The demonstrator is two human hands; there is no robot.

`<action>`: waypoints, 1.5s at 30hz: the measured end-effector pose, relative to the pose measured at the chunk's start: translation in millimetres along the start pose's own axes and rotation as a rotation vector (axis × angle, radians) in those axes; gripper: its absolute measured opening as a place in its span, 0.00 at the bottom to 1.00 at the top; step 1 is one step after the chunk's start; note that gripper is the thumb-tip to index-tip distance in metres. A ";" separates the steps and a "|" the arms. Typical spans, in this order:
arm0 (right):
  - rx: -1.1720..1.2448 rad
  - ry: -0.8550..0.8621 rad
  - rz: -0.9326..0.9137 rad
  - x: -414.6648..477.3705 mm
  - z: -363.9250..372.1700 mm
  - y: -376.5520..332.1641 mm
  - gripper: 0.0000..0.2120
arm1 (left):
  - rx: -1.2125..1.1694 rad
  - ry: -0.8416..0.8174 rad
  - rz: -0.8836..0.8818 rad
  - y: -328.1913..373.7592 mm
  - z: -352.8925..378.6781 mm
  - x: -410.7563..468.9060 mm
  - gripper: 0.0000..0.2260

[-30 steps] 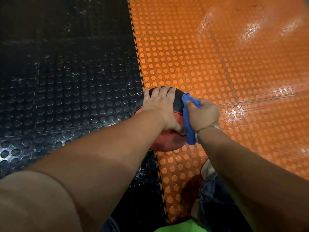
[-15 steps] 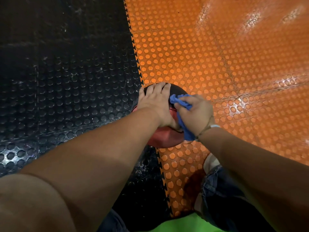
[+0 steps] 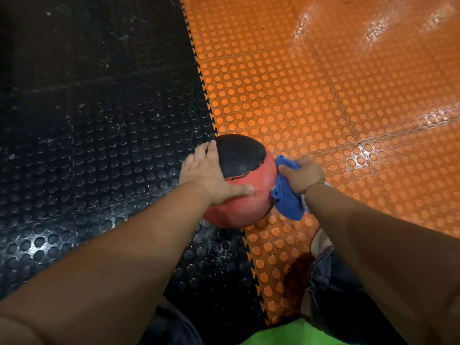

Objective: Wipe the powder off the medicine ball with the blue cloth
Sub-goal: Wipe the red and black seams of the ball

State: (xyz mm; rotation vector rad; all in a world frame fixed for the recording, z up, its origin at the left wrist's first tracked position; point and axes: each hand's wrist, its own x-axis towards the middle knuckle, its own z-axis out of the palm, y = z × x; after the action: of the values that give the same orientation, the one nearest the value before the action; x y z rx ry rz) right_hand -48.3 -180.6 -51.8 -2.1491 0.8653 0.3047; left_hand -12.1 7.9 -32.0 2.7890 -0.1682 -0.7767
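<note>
Left hand (image 3: 211,176) lies spread flat on the medicine ball's (image 3: 236,212) left side, thumb across the red part. Right hand (image 3: 302,175) grips the bunched blue cloth (image 3: 286,204) against its right side. Ball sits mid-frame on the seam between black mat (image 3: 99,120) and orange mat (image 3: 323,95).

Nothing here can be read. The ball (image 3: 245,205) shows only bare red and black panels, the cloth (image 3: 287,204) is plain blue, and the studded black mat (image 3: 99,145) on the left and orange mat (image 3: 323,95) on the right bear no legible mark.
</note>
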 end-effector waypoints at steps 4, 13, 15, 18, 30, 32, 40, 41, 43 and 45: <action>0.267 0.011 0.017 -14.4 26.0 -7.4 0.12 | 0.173 0.069 0.009 -24.7 -9.2 -5.3 0.58; -0.048 0.025 -0.732 -45.1 52.5 -48.9 0.23 | -0.118 0.195 0.308 -46.5 0.6 31.7 0.28; -0.211 0.030 -0.830 -35.6 58.8 -37.8 0.23 | -0.105 0.205 0.280 -39.9 6.6 25.6 0.28; 0.069 0.026 -0.583 -19.5 53.1 -31.3 0.13 | -0.147 0.262 0.246 -27.7 15.5 15.8 0.28; -0.105 0.048 -0.755 -14.3 44.1 -59.7 0.10 | -0.742 0.328 0.094 -5.6 11.9 24.2 0.30; -0.041 0.058 -0.474 8.7 32.6 -53.7 0.09 | -0.743 0.274 0.083 0.2 8.4 25.1 0.26; -0.125 0.026 -0.510 3.8 29.9 -55.6 0.10 | -0.271 0.288 0.316 -6.1 7.0 35.3 0.22; -0.127 0.036 -0.531 1.0 29.3 -49.2 0.10 | -0.293 0.296 0.329 -8.9 9.0 34.5 0.24; -0.135 0.035 -0.402 15.2 23.1 -37.2 0.09 | -0.328 0.316 0.343 -11.2 14.2 29.8 0.23; -0.231 0.007 -0.228 30.4 15.4 -34.0 0.11 | -0.338 0.341 0.332 -7.8 16.5 26.1 0.21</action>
State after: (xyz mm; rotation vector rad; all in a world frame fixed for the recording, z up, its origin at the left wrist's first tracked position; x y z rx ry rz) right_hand -2.1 -168.1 -56.6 -2.4379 0.6040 0.2917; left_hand 1.9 7.6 -60.6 2.4338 -0.3841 -0.2201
